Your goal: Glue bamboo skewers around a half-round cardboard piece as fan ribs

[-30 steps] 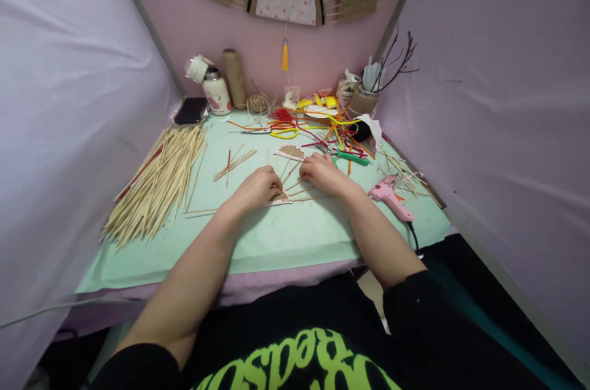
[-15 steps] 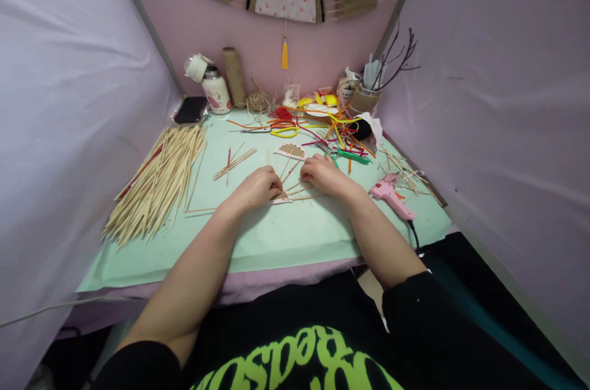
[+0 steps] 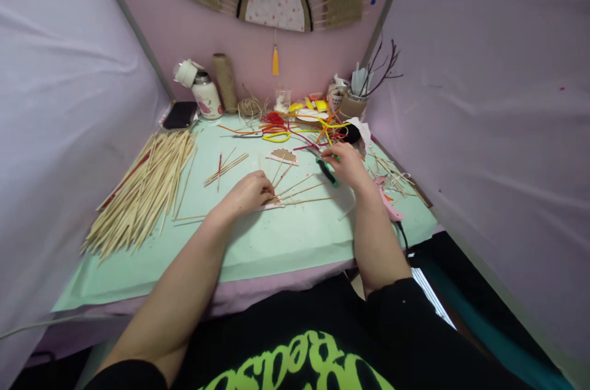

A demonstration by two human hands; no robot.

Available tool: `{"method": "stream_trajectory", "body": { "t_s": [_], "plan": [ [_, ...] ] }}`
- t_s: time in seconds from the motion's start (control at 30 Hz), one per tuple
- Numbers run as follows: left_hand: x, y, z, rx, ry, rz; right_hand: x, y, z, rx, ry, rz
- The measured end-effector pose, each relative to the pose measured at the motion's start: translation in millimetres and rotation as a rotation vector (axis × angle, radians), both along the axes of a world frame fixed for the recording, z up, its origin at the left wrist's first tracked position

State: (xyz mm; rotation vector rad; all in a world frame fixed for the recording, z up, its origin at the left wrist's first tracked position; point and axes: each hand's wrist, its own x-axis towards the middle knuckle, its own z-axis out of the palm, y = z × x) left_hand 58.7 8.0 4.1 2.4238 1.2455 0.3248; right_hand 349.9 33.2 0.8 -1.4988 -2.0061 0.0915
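Observation:
My left hand (image 3: 255,190) is closed at a small cardboard piece (image 3: 278,200) with a pale edge, lying on the table. Thin wooden sticks (image 3: 308,199) fan out from that piece to the right and upward; the fingers hide where they join. Over to the right, my right hand (image 3: 345,164) has its fingers round the green-handled pliers (image 3: 327,172), whose dark handle angles down beneath the hand. Just beyond the fanned sticks lies a second half-round cardboard piece (image 3: 283,156) with a scalloped edge.
A big pile of sticks (image 3: 142,187) covers the left side, a few more sticks (image 3: 227,169) nearer. Scissors (image 3: 275,137) and coloured strips lie behind. A pink glue gun (image 3: 391,206) sits by my right forearm. Bottle (image 3: 207,98), phone (image 3: 180,115) and jars (image 3: 353,106) line the back.
My right hand has left the fanned sticks and moved right and away to the pliers, which have swung round under it. The left hand stays at the cardboard piece. The whole view has shifted slightly.

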Motion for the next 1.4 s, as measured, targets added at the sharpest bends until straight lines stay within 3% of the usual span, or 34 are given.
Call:
{"method": "stream_trajectory", "body": {
  "t_s": [0.43,1.23,1.4],
  "plan": [
    [1,-1,-0.1,-0.007,0.003,-0.007,-36,-7,-3.8,-0.259,-0.256,0.187],
    [-1,0,0.5,0.002,0.038,0.004,-48,-5,-7.4,-0.278,-0.274,0.208],
    [0,0,0.6,0.006,0.024,-0.010,-40,-2,-8.4,-0.248,-0.208,0.190]
  ]
}}
